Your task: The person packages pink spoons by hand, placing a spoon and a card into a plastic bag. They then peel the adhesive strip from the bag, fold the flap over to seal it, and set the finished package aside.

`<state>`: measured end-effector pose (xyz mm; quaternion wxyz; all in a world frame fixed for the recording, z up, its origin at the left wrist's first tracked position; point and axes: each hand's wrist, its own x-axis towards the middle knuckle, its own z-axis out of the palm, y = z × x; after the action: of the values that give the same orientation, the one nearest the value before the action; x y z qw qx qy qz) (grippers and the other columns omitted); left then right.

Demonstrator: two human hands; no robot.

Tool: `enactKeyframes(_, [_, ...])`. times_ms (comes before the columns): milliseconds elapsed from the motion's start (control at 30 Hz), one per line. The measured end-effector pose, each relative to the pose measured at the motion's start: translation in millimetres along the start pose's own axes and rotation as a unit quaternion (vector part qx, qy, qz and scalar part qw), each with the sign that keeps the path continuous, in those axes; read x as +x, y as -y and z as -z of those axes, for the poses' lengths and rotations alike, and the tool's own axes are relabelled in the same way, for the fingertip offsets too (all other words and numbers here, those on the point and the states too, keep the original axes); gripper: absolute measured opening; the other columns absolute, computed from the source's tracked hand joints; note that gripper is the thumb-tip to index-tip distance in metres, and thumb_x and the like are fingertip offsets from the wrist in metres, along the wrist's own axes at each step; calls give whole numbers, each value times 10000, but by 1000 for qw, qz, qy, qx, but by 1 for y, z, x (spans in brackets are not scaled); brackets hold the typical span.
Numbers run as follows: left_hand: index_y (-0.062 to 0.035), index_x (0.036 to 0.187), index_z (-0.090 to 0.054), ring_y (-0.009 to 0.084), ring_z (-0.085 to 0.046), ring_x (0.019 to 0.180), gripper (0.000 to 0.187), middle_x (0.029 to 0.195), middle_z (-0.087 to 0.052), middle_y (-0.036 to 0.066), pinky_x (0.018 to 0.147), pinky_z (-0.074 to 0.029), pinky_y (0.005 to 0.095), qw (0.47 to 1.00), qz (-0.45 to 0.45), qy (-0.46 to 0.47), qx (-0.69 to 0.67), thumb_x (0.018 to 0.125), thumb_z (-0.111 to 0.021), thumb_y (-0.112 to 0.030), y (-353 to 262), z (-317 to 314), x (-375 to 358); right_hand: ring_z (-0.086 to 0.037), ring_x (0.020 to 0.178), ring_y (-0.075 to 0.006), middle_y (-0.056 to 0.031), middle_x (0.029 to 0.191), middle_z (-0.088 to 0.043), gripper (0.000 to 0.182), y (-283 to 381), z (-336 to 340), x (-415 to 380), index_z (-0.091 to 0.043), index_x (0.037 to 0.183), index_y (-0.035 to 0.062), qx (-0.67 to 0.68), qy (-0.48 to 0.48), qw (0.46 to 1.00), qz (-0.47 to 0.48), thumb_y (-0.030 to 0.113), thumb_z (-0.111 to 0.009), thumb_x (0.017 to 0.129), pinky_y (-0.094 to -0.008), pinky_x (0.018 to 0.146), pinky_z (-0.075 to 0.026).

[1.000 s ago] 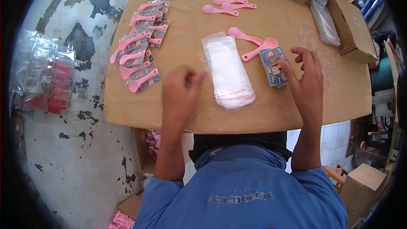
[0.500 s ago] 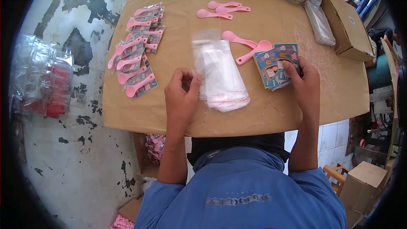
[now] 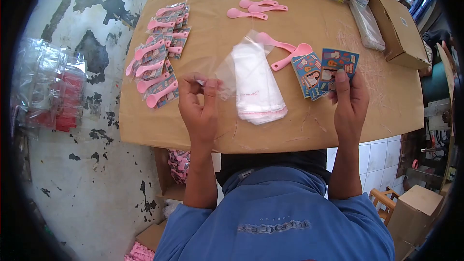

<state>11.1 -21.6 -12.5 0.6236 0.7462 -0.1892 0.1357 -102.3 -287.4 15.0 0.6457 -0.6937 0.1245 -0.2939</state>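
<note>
My left hand (image 3: 199,101) is closed on the edge of a clear plastic bag (image 3: 225,79), which slants up over the left side of a stack of clear bags (image 3: 256,84). Between the thumb and fingers of my right hand (image 3: 349,97) is a printed card (image 3: 338,65), blue with colourful pictures. It is raised beside a pile of similar cards (image 3: 307,75). Two loose pink spoons, one a measuring-type spoon (image 3: 293,57) and another pink spoon (image 3: 274,42), lie between the bags and the cards.
Several bagged spoons with cards (image 3: 159,58) lie at the table's left. Three pink spoons (image 3: 256,8) rest farther back. At the right stand a cardboard box (image 3: 398,31) and a plastic-wrapped bundle (image 3: 366,25). More plastic packs (image 3: 53,84) are at far left.
My left hand has moved left, drawing one clear bag away from the stack. My right hand has lifted a card off the pile, up and to the right.
</note>
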Motion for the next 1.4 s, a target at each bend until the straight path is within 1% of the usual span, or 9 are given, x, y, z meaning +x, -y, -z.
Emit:
enactKeyframes(33, [-79, 1147, -484, 147, -682, 785, 121, 994, -757, 152, 678, -492, 249, 991, 53, 6, -126, 1088, -585, -109, -7, -3, -2, -615, 899, -84, -2, 1047, -683, 258, 3, -4, -5, -682, 1173, -23, 35, 22, 999, -24, 200, -562, 1125, -259, 809, -499])
enactKeyframes(133, [-89, 1167, -426, 163, -682, 722, 152, 824, -728, 133, 629, -504, 266, 977, 128, 22, -171, 1099, -562, -97, -23, -6, -5, -626, 921, -80, -14, 1084, -691, 224, 13, -16, -18, -683, 1178, -20, 51, 137, 986, -84, 167, -581, 1109, -263, 794, -509])
enactKeyframes(300, [-83, 1185, -434, 166, -689, 727, 157, 830, -720, 143, 634, -526, 290, 959, 96, 72, -257, 1098, -563, -98, -33, -12, -9, -603, 873, -48, -21, 1059, -695, 214, 11, -47, -14, -699, 1154, -27, -13, 234, 972, 34, 162, -669, 1056, -236, 719, -480])
enactKeyframes(433, [-65, 1256, -462, 186, -728, 830, 208, 892, -733, 151, 702, -568, 302, 943, 106, 83, -304, 1092, -579, -121, -26, 0, -10, -560, 809, -29, 3, 942, -687, 231, 12, -48, -8, -712, 1111, -26, 35, 310, 947, -71, 192, -712, 1037, -228, 677, -445])
enactKeyframes(633, [1, 1447, -443, 210, -728, 1097, 421, 1210, -719, 207, 923, -611, 335, 832, 259, 72, -486, 1078, -613, -111, -39, -18, -23, -513, 759, -13, 38, 856, -644, 222, 22, -54, -12, -709, 1061, -8, 86, 284, 949, -109, 214, -715, 1041, -217, 633, -399])
enactKeyframes(767, [18, 1374, -543, 274, -727, 1136, 340, 1240, -710, 216, 992, -617, 395, 785, 320, 85, -524, 1061, -630, -83, -26, -21, -30, -521, 758, -11, 40, 844, -634, 200, 17, -53, -8, -691, 1108, 4, 64, 247, 963, -89, 197, -684, 1057, -214, 632, -409])
enactKeyframes(933, [-19, 1277, -632, 293, -749, 1107, 250, 1226, -736, 196, 931, -653, 399, 819, 288, -22, -496, 1037, -670, -79, -25, -24, -19, -533, 713, -23, 34, 812, -625, 173, 27, -50, -10, -660, 1129, 16, 69, 84, 989, -104, 178, -653, 1069, -222, 577, -418])
enactKeyframes(1133, [-47, 1231, -659, 264, -766, 1054, 201, 1175, -760, 159, 913, -658, 389, 834, 277, -74, -472, 1035, -681, -90, -20, -29, -15, -512, 613, -21, 41, 758, -620, 162, 6, -28, -19, -671, 1089, 26, -48, 184, 976, -104, 184, -679, 1055, -216, 546, -421])
enactKeyframes(1400, [-17, 1198, -647, 294, -765, 1040, 197, 1165, -748, 200, 885, -665, 386, 857, 253, -98, -438, 1028, -704, -99, -20, -44, -18, -583, 639, -41, 15, 781, -629, 185, 9, -34, -16, -660, 1087, 18, 96, 220, 954, -179, 192, -705, 1044, -212, 560, -459])
